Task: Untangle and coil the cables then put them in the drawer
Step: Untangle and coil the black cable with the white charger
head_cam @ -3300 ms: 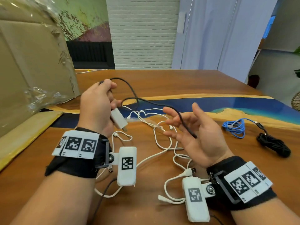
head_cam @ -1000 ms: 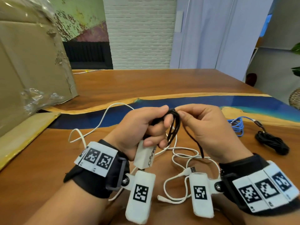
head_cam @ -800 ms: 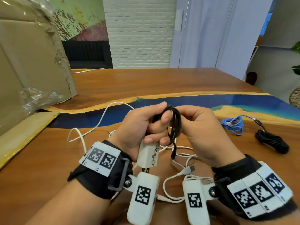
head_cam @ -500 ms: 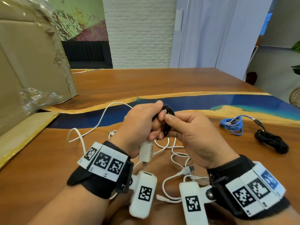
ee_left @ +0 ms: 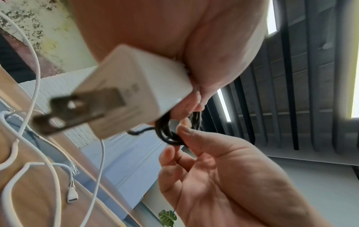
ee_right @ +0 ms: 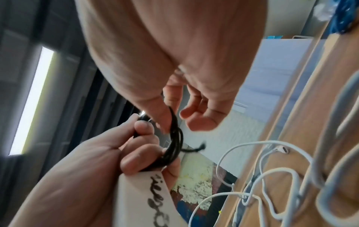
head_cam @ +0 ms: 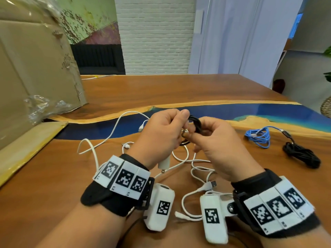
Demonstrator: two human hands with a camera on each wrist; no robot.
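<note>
My left hand [head_cam: 180,123] grips a small black cable coil [head_cam: 195,123] above the table, with a white charger plug [head_cam: 164,162] held under its palm. My right hand [head_cam: 194,136] pinches the same coil from the right with thumb and forefinger. In the left wrist view the plug [ee_left: 136,98] shows its two prongs, and the black coil [ee_left: 169,135] sits just beyond it. In the right wrist view a short black tail [ee_right: 194,149] sticks out of the coil [ee_right: 174,142]. Tangled white cables [head_cam: 186,159] lie loose on the wooden table [head_cam: 44,185] beneath both hands.
A coiled blue cable [head_cam: 259,137] and a bundled black cable [head_cam: 302,156] lie on the table to the right. A large cardboard box [head_cam: 35,65] with plastic wrap stands at the left. No drawer is in view.
The black cable, loose between my hands earlier, is now wound into a tight small coil. Its hanging tail has been taken up, and both hands stay together on it.
</note>
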